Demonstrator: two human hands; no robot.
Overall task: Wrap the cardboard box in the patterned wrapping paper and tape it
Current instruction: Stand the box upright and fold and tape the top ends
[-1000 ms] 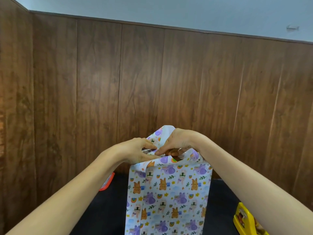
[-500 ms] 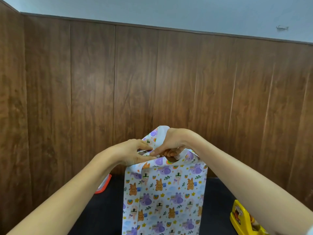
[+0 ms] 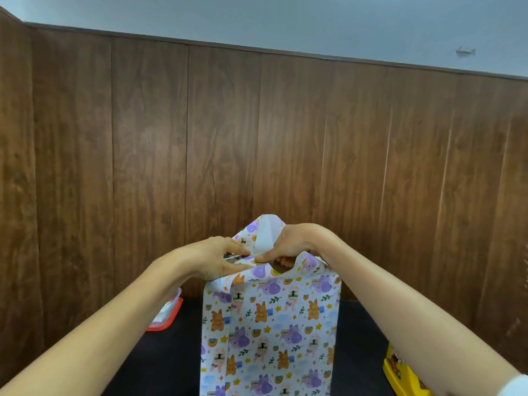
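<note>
Standing tall on the dark table (image 3: 357, 332), at six o'clock before the person, is the parcel (image 3: 271, 324). The patterned wrapping paper (image 3: 288, 358) covers all its near face, so the cardboard box itself I cannot really see.

And the hands?

Both are at the top end, at twelve o'clock of the parcel, and they touch each other. The left hand (image 3: 217, 261) pinches a small folded flap (image 3: 240, 260) of the paper between thumb and fingers. The right hand (image 3: 294, 242) has its fingers curled over the upper edge of the paper.

Is the top flat?

No. One white flap (image 3: 267, 232), the inner side of the paper, stands up behind the hands.

What else is there?

A container with a red lid (image 3: 167, 314) at nine o'clock from the parcel, partly behind the left forearm. A yellow plastic thing (image 3: 400, 377) is at four o'clock, but what it is I cannot tell. Behind all is a brown wood-panel wall (image 3: 223, 138).
</note>
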